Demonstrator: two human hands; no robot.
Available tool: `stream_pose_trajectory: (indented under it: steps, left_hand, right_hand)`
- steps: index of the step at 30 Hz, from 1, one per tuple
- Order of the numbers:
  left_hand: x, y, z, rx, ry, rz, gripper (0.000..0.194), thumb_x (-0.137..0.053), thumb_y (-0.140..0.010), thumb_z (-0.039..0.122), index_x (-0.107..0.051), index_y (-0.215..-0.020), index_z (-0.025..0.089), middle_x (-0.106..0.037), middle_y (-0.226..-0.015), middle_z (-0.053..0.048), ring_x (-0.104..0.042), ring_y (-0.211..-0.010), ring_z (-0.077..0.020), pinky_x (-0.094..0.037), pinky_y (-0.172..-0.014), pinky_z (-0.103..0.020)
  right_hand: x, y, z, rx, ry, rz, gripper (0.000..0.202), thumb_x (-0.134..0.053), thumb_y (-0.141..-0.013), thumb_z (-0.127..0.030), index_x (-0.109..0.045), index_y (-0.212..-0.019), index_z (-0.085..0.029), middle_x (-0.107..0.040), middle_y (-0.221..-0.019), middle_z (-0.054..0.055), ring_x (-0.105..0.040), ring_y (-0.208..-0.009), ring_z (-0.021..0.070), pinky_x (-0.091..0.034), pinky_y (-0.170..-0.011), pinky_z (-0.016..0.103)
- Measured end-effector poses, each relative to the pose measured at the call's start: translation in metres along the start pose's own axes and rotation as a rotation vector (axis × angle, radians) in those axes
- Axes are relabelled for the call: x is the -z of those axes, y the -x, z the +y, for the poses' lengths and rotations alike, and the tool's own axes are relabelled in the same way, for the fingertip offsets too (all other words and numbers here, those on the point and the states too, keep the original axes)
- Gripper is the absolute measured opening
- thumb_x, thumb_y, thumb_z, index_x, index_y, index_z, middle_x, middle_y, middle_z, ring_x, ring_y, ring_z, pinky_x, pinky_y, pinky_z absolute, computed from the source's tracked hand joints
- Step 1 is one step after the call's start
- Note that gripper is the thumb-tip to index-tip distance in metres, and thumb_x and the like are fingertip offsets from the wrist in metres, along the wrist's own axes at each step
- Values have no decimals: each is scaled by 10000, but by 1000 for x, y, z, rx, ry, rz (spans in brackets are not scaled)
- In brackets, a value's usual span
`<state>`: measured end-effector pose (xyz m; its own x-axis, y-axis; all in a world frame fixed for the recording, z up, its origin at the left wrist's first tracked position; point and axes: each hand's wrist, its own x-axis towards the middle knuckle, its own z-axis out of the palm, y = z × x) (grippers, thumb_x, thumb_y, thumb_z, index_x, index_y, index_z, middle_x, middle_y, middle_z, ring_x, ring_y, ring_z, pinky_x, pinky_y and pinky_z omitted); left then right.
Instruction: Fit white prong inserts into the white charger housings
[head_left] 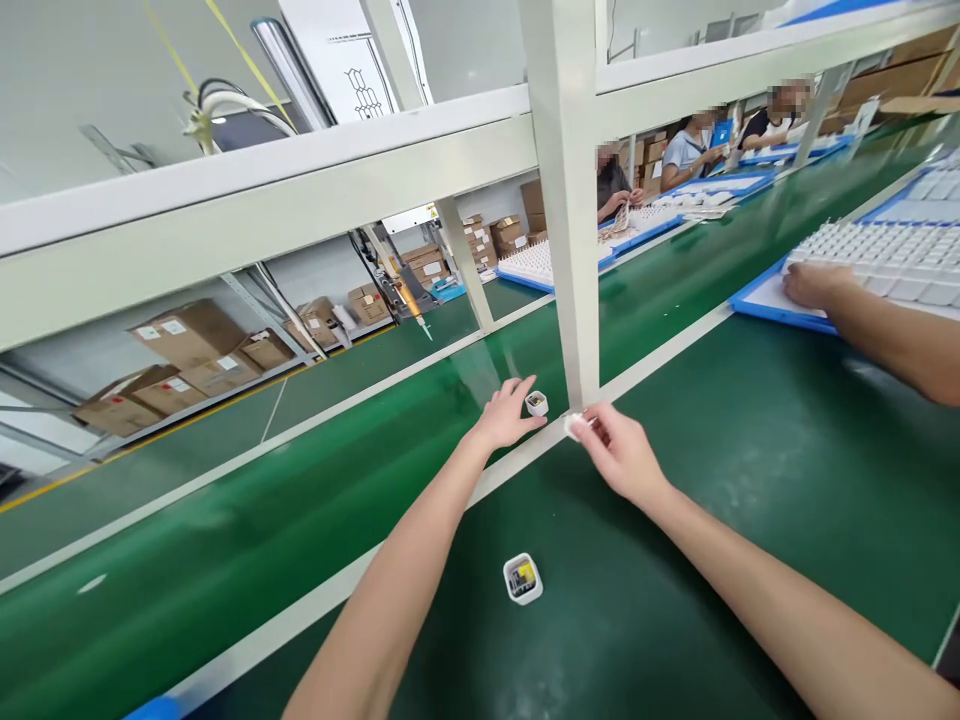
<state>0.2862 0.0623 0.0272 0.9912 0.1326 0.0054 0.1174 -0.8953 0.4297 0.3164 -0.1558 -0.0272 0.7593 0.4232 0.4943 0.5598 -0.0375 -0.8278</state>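
My left hand (508,414) reaches over the green conveyor belt, thumb and fingers spread around a small white square housing (536,404) with dark and yellow parts inside. Whether the fingers touch it I cannot tell. To its right, my right hand (621,448) pinches a small white plastic piece (576,426) above the pale rail, close to the upright post. On the dark green tabletop nearer to me stands a second open white housing (523,579); a yellow block and black parts show within it.
A beige post (566,200) rises from the rail (517,460) between belt and tabletop. At right, another person's hand (817,285) is at a blue-edged tray (780,300) of white parts. Co-workers sit across the belt. A blue object (154,708) shows at the lower left.
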Motion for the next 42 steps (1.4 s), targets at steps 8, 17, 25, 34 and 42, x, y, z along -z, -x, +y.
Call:
stream_pose_trajectory:
  steps: [8,17,25,34,42]
  left_hand:
    - [-13,44,8,1,-56,32,302,-633,-877,495,-595,-1011,227,-678,-1030,-17,-633,-898,-211,-427,-696,-285]
    - [-49,131,1,14,-51,65,394,-688,-816,586,-542,-832,221,-640,-805,36,-581,-737,-162,-320,-599,-259]
    - [-58,130,-4,-7,57,148,411,-753,-760,563,-547,-814,212,-681,-836,20,-627,-769,-193,-284,-572,-267]
    - [-65,127,-8,-42,61,175,393,-736,-764,568,-590,-855,215,-709,-900,2,-670,-823,-237,-333,-579,-297]
    - [-68,127,-7,-67,79,191,399,-753,-758,556,-628,-910,209,-697,-861,-22,-678,-828,-259,-417,-642,-309]
  right_hand:
    - [-9,8,-8,78,13,-132,206,-557,-989,-408,-562,-904,-220,-564,-717,-22,-497,-605,134,-398,-592,260]
    - [-27,26,-20,165,7,-432,112,-665,-944,-325,-667,-941,-213,-632,-835,-6,-546,-665,125,-432,-635,249]
    - [-37,29,-26,164,160,-463,118,-631,-957,-310,-665,-923,-202,-600,-794,7,-528,-676,147,-420,-635,266]
    - [-38,33,-20,129,213,-461,153,-637,-955,-354,-665,-936,-206,-579,-793,0,-493,-656,138,-405,-613,264]
    - [-34,29,-24,156,284,-546,161,-614,-966,-357,-635,-922,-204,-589,-819,11,-483,-668,143,-409,-633,276]
